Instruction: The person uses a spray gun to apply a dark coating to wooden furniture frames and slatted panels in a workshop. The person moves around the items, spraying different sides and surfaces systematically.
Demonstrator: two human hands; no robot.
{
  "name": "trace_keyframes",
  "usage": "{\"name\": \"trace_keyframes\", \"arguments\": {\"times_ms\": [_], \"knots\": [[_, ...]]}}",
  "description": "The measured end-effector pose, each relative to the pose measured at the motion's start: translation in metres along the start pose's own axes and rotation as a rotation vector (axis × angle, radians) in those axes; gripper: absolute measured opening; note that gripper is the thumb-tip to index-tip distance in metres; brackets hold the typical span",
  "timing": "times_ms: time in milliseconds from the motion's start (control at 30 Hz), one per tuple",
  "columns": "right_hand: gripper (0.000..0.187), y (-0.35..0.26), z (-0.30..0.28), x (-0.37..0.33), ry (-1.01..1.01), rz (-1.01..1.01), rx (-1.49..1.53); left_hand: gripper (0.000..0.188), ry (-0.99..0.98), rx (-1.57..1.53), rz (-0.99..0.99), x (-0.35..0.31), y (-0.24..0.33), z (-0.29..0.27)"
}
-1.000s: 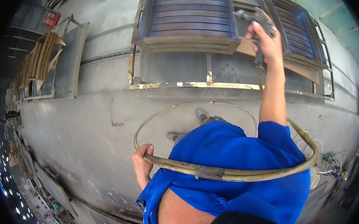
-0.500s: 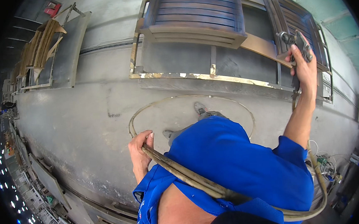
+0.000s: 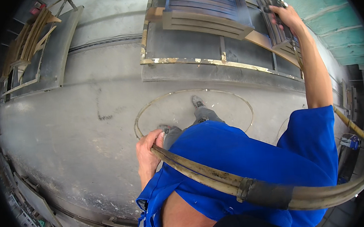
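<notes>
At the far right, my right hand is closed around a spray gun, partly covered by my fingers. The gun is held up in front of a slatted wooden piece. My left hand grips a doubled, yellowish hose at my left side. From there the hose crosses my blue shirt, where dark tape binds it, then bends up on the right toward my right arm. Its other stretch lies in a wide loop on the floor around my feet.
A larger slatted wooden piece rests on a paint-spattered metal frame ahead of me. To the left, another stand bears stacked curved wooden parts. A green-tinted wall borders the right side.
My right hand has lifted the spray gun farther away and slightly left. The hose at my right has swung outward and up. My left hand keeps its grip, shifted slightly right.
</notes>
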State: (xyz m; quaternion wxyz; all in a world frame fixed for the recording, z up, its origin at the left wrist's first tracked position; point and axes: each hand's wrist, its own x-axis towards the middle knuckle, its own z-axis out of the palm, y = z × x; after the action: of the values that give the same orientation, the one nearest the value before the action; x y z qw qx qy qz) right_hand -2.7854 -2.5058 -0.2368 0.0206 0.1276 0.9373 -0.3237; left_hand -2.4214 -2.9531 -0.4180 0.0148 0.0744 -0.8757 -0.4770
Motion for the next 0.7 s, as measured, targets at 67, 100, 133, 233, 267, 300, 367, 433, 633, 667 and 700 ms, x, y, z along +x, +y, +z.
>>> {"name": "trace_keyframes", "arguments": {"times_ms": [67, 100, 133, 233, 267, 300, 367, 433, 633, 667, 700], "knots": [[0.026, -0.039, 0.029, -0.010, -0.040, -0.071, -0.002, 0.009, -0.027, -0.021, -0.003, -0.009, -0.010, -0.017], [0.026, -0.057, 0.045, -0.013, -0.035, -0.062, 0.012, 0.009, -0.032, -0.047, -0.001, -0.013, -0.015, -0.025], [0.026, -0.075, 0.061, -0.016, -0.057, -0.091, 0.039, 0.008, -0.031, -0.063, 0.004, -0.018, -0.019, -0.032], [0.020, -0.126, 0.099, -0.024, -0.150, -0.137, 0.210, 0.008, -0.024, -0.082, 0.003, -0.029, -0.030, -0.051], [0.017, -0.142, 0.111, -0.027, -0.187, -0.146, 0.281, 0.007, -0.019, -0.084, -0.001, -0.033, -0.033, -0.057], [0.014, -0.154, 0.120, -0.030, -0.199, -0.139, 0.280, 0.007, -0.018, -0.089, -0.014, -0.036, -0.037, -0.061], [0.014, -0.173, 0.134, -0.036, -0.225, -0.190, 0.349, 0.007, -0.015, -0.096, -0.039, -0.042, -0.045, -0.070], [0.014, -0.187, 0.141, -0.038, -0.239, -0.253, 0.410, 0.006, 0.012, -0.093, -0.001, -0.044, -0.054, -0.077], [0.040, -0.187, 0.140, -0.053, -0.172, -0.264, 0.478, 0.006, 0.071, -0.130, 0.114, -0.028, -0.078, -0.100], [0.049, -0.185, 0.143, -0.059, -0.189, -0.283, 0.500, 0.007, 0.102, -0.129, 0.103, -0.025, -0.083, -0.107], [0.054, -0.182, 0.151, -0.063, -0.141, -0.223, 0.547, 0.008, 0.103, -0.062, 0.085, -0.022, -0.087, -0.113]]}}
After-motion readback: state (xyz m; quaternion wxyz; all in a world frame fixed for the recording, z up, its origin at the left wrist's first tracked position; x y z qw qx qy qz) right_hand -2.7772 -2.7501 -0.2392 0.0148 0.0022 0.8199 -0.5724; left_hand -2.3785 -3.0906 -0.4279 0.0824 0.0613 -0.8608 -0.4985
